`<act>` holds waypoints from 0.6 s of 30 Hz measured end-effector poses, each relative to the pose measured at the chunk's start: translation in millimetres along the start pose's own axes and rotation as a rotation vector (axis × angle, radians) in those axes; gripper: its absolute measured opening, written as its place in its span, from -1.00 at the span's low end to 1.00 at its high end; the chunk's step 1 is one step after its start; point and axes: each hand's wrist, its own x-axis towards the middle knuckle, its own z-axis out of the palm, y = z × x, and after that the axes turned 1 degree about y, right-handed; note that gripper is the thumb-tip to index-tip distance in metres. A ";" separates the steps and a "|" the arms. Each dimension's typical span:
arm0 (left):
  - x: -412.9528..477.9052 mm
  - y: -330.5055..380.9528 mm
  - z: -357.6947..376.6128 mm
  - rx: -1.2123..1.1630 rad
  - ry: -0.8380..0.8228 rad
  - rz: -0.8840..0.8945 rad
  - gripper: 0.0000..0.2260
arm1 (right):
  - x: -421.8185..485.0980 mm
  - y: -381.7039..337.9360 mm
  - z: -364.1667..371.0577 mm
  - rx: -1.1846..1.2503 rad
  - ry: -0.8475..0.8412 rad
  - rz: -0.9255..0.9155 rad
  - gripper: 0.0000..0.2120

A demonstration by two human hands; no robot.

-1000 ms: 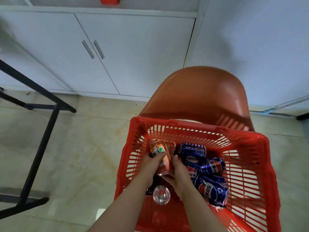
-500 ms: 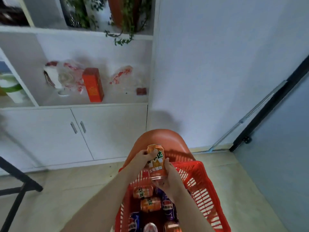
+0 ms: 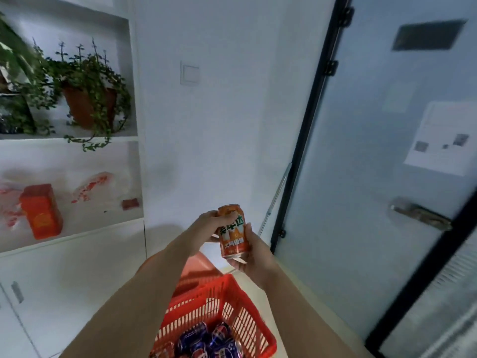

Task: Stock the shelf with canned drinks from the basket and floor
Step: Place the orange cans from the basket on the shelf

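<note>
An orange drink can (image 3: 233, 235) stands upright in the air in front of the white wall, held by both hands. My left hand (image 3: 206, 227) grips its upper left side with the thumb over the top edge. My right hand (image 3: 254, 253) cups its bottom and right side. Below, at the bottom of the view, the red plastic basket (image 3: 254, 324) holds several blue cans (image 3: 211, 341). The white shelf (image 3: 77, 229) lies to the left, with open compartments.
An orange box (image 3: 41, 211) and plastic-wrapped items sit in the lower shelf compartment. A potted trailing plant (image 3: 85, 99) fills the one above. White cabinet doors (image 3: 64, 293) are below. An orange chair (image 3: 197, 267) is behind the basket. A frosted glass door (image 3: 387, 177) with a black frame stands at right.
Both hands lifted the orange can out of the basket and raised it to chest height. My view swung up and to the right, bringing the shelf and the glass door into sight.
</note>
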 end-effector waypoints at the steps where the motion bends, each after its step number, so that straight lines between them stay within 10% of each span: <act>1: -3.7 8.0 10.3 0.021 -0.020 0.017 -0.58 | -12.5 -5.0 -6.6 0.005 0.022 -0.011 -0.52; 18: -131.3 127.9 282.4 0.248 -0.752 0.234 -0.31 | -331.9 -56.0 -171.9 -0.112 0.491 -0.328 -0.55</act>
